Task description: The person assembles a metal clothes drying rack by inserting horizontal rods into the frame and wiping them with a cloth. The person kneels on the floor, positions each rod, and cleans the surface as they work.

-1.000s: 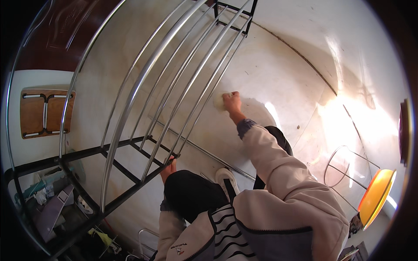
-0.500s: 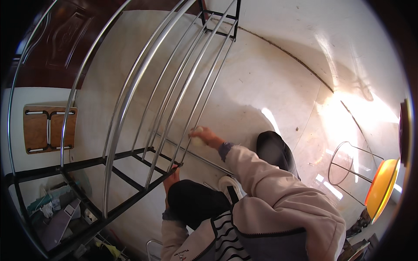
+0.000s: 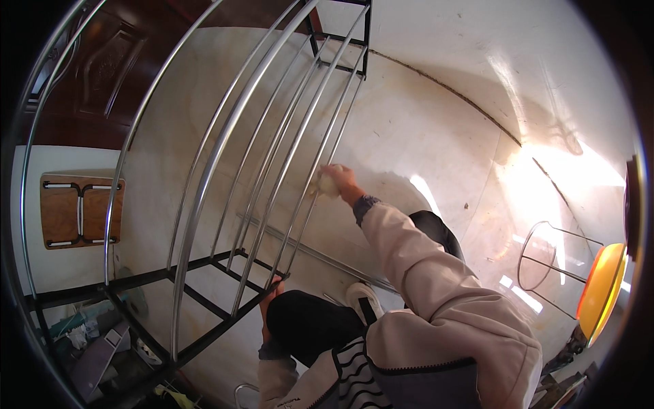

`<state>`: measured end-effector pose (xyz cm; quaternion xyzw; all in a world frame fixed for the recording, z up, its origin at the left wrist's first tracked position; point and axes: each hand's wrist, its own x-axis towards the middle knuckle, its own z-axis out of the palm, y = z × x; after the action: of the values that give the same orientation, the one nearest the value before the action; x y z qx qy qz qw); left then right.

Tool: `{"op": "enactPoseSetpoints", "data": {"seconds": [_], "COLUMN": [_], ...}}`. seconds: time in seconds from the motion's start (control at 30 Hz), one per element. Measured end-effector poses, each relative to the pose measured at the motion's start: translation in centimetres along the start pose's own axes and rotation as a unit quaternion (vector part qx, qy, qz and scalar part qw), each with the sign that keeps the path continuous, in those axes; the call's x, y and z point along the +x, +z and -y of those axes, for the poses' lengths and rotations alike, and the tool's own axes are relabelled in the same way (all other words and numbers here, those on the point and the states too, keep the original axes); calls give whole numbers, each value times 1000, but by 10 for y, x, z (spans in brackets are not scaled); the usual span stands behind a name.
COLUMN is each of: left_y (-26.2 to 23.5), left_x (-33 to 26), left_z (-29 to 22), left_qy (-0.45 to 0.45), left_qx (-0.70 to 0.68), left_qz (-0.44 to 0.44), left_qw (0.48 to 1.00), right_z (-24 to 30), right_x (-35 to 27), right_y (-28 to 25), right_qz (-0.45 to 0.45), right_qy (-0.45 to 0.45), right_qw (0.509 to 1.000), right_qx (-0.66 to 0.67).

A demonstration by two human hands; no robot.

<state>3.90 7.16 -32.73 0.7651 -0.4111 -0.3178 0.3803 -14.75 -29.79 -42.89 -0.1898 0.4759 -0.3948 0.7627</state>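
Note:
A rack of long silver metal tubes (image 3: 240, 109) with black end frames (image 3: 197, 296) lies tilted across the left half of the view. My right hand (image 3: 347, 184) is closed round a pale, crumpled cloth (image 3: 328, 183), pressed against one of the thin tubes about midway along. Beside my left knee, my left hand (image 3: 269, 300) grips the near corner of the black end frame; part of its fingers is hidden behind the bar and my knee.
A loose silver tube (image 3: 320, 255) lies on the pale floor (image 3: 409, 150) beneath the rack. To the right stands a round stool with a yellow-orange seat (image 3: 603, 293) and wire legs. At left are a folded wooden table (image 3: 82, 211), a dark red door (image 3: 109, 68) and assorted clutter (image 3: 95, 341).
My right hand and the cloth have slid farther away along the tube, and that arm reaches out more. My left hand keeps its place at the frame corner. The view has shifted slightly.

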Motion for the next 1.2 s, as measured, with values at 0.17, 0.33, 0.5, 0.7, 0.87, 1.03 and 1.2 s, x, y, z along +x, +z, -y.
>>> {"op": "enactPoseSetpoints", "data": {"seconds": [0.17,0.33,0.5,0.7,0.87,1.03,1.2], "left_y": [-8,-3,-8,-5,0,0,0], "left_x": [-14,-20,-17,-20,-12,-11,-12], "left_z": [-53,-85,-74,-63,-64,-63,-59], "left_qy": [-182,-220,-209,-188,-182,-177,-176], "left_qx": [-255,-273,-261,-254,-248,-245,-235], "left_qz": [24,18,29,32,29,23,21], "left_qw": [949,936,942,948,951,953,956], "right_z": [49,52,6,-86,-104,-60,50], "right_x": [69,78,13,-92,-146,-141,-47], "right_y": [-16,-23,-4,27,24,-27,-106], "right_qz": [-81,-29,27,66,181,130,96], "right_qy": [-27,-16,44,122,145,285,169], "right_qw": [995,989,989,980,940,939,965], "right_qx": [-51,-144,-138,-145,-251,-140,174]}}
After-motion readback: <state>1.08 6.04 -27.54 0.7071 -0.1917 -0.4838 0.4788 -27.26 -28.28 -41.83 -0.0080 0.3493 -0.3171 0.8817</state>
